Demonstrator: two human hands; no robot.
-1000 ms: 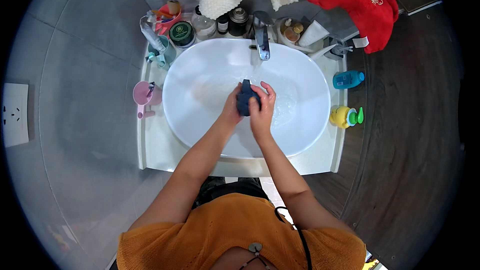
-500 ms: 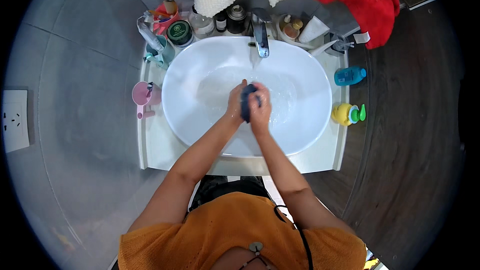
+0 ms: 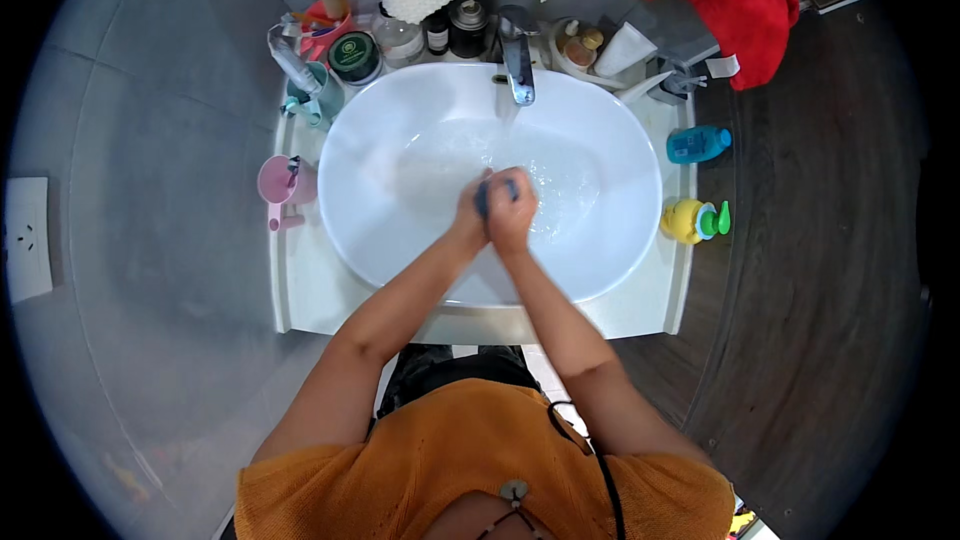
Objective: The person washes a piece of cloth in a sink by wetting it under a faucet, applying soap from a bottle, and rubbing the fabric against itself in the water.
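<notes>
Beneath and around both hands spreads the pale table (image 3: pixel 310 285), carrying the white sink (image 3: pixel 370 205), whose basin lies directly below them with water in it. Just beyond the fingers stands the tap (image 3: pixel 518 55), its spout over the basin. Well to the left of the hands sits the pink cup (image 3: pixel 273 181), and well to the right the yellow bottle (image 3: pixel 683 222); both leave elbow room. The left hand (image 3: pixel 469 214) is curled in from its side, while the right hand (image 3: pixel 513 221) is folded over the top, fingers bent; together they have hold of the dark cloth (image 3: pixel 482 200), pressed between them and mostly hidden, so its folds cannot be told. The step looks like squeezing or rubbing it wet. Done well, this calls for firm palm pressure, a gathered bundle with no loose corner, regular turning to reach every side, and wrists low over the basin to contain splashes.
</notes>
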